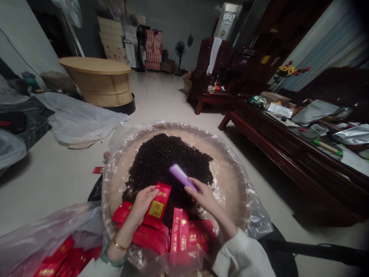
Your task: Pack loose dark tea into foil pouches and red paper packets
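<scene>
My left hand (142, 203) is closed on a small red packet (158, 206) with a gold label, held upright over the near side of a round shallow tray (230, 169) lined with clear plastic. My right hand (204, 196) grips a purple scoop (182, 176), its end pointing into the heap of dark loose tea leaves (168, 161) in the tray's middle. More red packets (180, 231) lie stacked at the tray's near edge, below both hands.
A clear plastic bag with further red packets (54, 257) lies at lower left. A long dark wooden table (291, 150) with clutter runs along the right. A round wooden basket stand (99, 80) and white plastic sheeting (80, 119) sit on the floor at the left.
</scene>
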`<control>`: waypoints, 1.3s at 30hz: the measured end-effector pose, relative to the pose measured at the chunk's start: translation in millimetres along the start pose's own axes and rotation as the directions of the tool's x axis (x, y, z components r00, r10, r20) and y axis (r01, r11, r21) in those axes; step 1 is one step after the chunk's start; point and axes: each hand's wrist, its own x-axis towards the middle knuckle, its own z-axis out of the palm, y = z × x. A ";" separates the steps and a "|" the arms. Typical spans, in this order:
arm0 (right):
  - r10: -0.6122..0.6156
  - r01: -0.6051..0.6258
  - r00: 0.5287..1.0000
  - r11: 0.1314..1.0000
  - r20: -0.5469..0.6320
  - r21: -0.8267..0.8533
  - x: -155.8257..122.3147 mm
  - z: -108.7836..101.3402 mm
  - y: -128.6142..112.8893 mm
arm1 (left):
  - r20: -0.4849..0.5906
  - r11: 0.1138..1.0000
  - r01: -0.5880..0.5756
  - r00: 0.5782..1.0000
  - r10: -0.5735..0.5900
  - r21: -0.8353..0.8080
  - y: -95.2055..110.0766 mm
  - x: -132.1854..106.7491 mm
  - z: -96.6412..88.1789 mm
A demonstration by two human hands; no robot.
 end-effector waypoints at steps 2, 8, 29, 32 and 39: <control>0.076 -0.092 0.979 0.993 -0.187 -0.078 2.8 -17.7 16.2 | -0.042 0.999 -0.009 0.999 0.007 -0.047 2.0 -0.8 1.5; 0.343 -0.518 0.848 0.696 -0.403 -0.498 -2.0 -68.3 59.1 | -0.117 0.997 -0.056 0.992 0.050 -0.051 2.4 1.1 2.2; -0.241 0.243 0.970 0.963 0.030 -0.117 -10.8 52.9 -48.1 | -0.041 0.969 -0.222 0.973 0.227 0.112 0.1 0.4 -1.5; -0.256 0.256 0.967 0.966 -0.015 -0.035 -1.5 66.2 -40.1 | 0.000 0.957 -0.235 0.971 0.238 0.172 -3.1 2.1 -3.3; -0.150 0.141 0.988 0.963 0.021 0.230 3.9 62.3 -20.1 | 0.069 0.955 -0.198 0.980 0.187 0.220 -3.0 1.6 -2.8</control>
